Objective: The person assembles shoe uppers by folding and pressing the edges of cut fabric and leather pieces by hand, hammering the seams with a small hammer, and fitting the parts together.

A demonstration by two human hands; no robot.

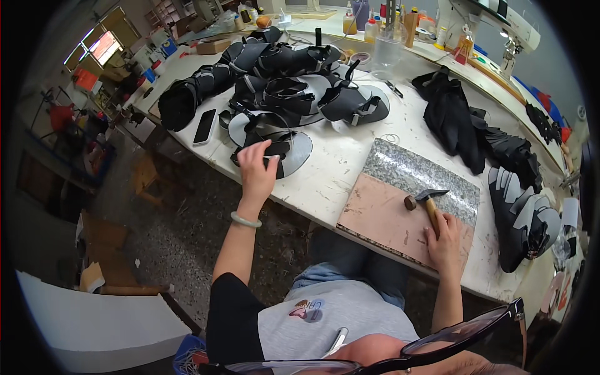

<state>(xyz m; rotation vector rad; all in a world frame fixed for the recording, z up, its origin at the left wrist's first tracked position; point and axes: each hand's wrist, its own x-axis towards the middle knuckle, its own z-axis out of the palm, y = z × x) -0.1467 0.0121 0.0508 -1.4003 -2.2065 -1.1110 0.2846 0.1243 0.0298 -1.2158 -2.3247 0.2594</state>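
My right hand is closed around the wooden handle of a hammer. The hammer's dark head rests over a granite slab and the pinkish-brown board lying partly on it. Beside the hammer sits a small round brown piece. My left hand, fingers apart, is at the nearest of the black and grey shoe uppers; whether it touches the upper I cannot tell. Behind it lies a heap of similar black shoe uppers with grey linings.
A phone lies near the table's left edge. Black fabric pieces and a stack of black and grey pieces are to the right. At the back stand bottles, a clear plastic container and a sewing machine.
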